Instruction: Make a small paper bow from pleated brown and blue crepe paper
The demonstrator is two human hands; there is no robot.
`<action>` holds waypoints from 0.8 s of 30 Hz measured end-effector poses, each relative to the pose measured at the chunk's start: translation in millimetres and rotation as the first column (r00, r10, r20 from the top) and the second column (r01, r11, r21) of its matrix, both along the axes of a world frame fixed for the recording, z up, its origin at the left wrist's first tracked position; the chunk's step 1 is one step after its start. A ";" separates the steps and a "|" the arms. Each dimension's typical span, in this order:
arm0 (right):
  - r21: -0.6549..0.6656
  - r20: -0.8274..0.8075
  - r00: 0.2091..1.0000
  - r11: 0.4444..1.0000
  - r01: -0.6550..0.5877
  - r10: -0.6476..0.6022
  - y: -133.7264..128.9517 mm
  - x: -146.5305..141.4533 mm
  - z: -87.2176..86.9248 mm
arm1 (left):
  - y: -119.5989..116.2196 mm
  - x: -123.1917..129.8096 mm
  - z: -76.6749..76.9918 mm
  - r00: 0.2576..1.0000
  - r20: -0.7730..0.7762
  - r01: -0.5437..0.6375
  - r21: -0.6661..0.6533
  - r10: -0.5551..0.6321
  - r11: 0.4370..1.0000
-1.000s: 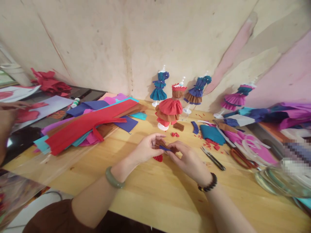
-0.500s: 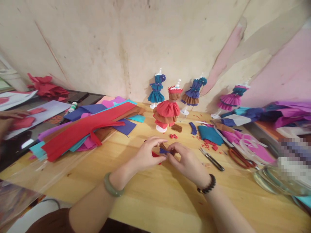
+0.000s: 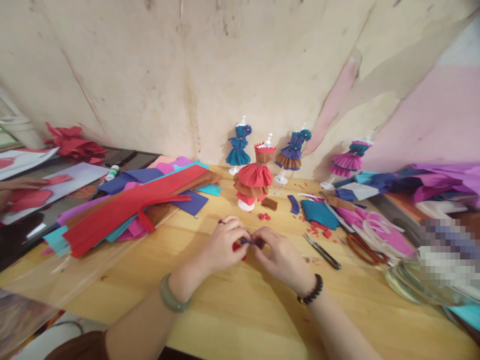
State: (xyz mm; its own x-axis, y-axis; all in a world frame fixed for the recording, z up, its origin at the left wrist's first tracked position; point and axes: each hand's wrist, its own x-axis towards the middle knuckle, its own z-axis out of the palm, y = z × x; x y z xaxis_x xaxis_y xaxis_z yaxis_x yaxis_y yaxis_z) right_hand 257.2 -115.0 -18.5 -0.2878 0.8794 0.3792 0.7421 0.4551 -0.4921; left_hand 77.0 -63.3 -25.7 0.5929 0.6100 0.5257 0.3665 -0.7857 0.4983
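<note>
Near the middle of the table, my left hand (image 3: 229,243) and my right hand (image 3: 279,257) meet, fingertips pinched from both sides on a small blue crepe paper strip (image 3: 246,242). A bit of red paper (image 3: 236,246) shows beneath the left fingers. Just beyond my hands lie small red paper pieces (image 3: 264,216). Behind them stands a miniature mannequin in a red and brown ruffled paper dress (image 3: 255,177). Thread snips (image 3: 323,252) lie to the right of my right hand.
Stacked crepe paper strips (image 3: 131,205) cover the left side. Three more dressed mannequins (image 3: 238,150) stand along the wall. Orange-handled scissors (image 3: 365,250), a teal paper piece (image 3: 320,214) and a glass container (image 3: 405,285) are at right. Another person's hand (image 3: 18,185) rests at far left.
My hands have come closer together, and the blue strip is now narrower between the fingers. The brown part seen earlier no longer shows. The view has shifted slightly.
</note>
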 end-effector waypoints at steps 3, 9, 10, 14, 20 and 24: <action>0.027 -0.002 1.000 0.999 -0.023 0.023 -0.2 0.4 0.5 | 1.1 -0.5 -0.2 1.000 -0.005 -0.023 -0.023 0.023 0.999; 0.050 0.004 1.000 0.999 -0.016 0.015 0.2 -2.3 0.0 | -0.2 -0.2 0.7 1.000 0.017 -0.020 -0.059 0.021 0.998; 0.050 0.003 1.000 0.999 -0.012 0.011 0.5 -2.1 -0.2 | -0.8 -0.3 0.9 0.999 0.030 -0.009 -0.077 0.012 0.997; 0.068 -0.020 1.000 0.998 0.002 0.000 1.7 -0.1 -0.2 | -1.8 -0.9 0.3 0.990 0.140 0.040 -0.292 0.002 0.956; 0.130 -0.028 0.999 0.991 -0.037 0.041 0.9 -3.6 -2.3 | 4.8 4.0 -4.0 0.907 0.413 0.279 -0.733 0.080 0.621; 0.166 -0.021 0.999 0.985 -0.037 0.041 -1.3 -7.5 -4.0 | 7.1 6.1 -3.1 0.890 0.439 0.315 -0.791 0.128 0.525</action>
